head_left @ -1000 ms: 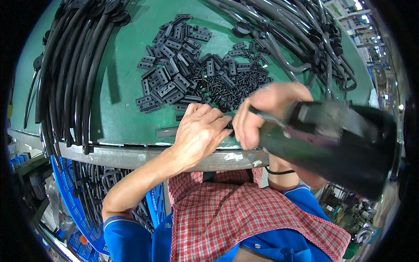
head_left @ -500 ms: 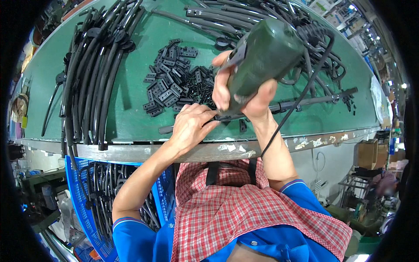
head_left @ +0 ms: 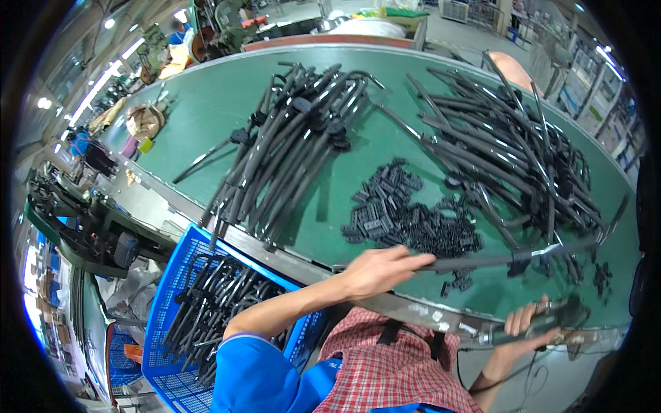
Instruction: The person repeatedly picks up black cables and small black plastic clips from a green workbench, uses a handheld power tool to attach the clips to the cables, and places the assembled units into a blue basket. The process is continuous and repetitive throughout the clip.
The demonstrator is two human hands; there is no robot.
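My left hand (head_left: pixel 382 274) is closed round the left end of a black tube (head_left: pixel 482 261), which lies level above the table's front edge and reaches far to the right. My right hand (head_left: pixel 525 332) grips a dark green electric screwdriver (head_left: pixel 566 314) at the front right edge, apart from the tube. The tool is tilted on its side and partly blurred. Behind the tube is a heap of small black slotted plates (head_left: pixel 379 210), with small dark screws or pins (head_left: pixel 447 230) on its right side.
Bundles of bent black tubes lie on the green table (head_left: pixel 206 124), one left (head_left: pixel 289 148) and one right (head_left: pixel 496 138). A blue plastic crate (head_left: pixel 155 330) full of similar tubes stands below the front edge at left. The tool's cord hangs by my right arm.
The screwdriver has left the tube and gone right and down to the table edge with my right hand. My left hand holds the tube. The view has swung left.
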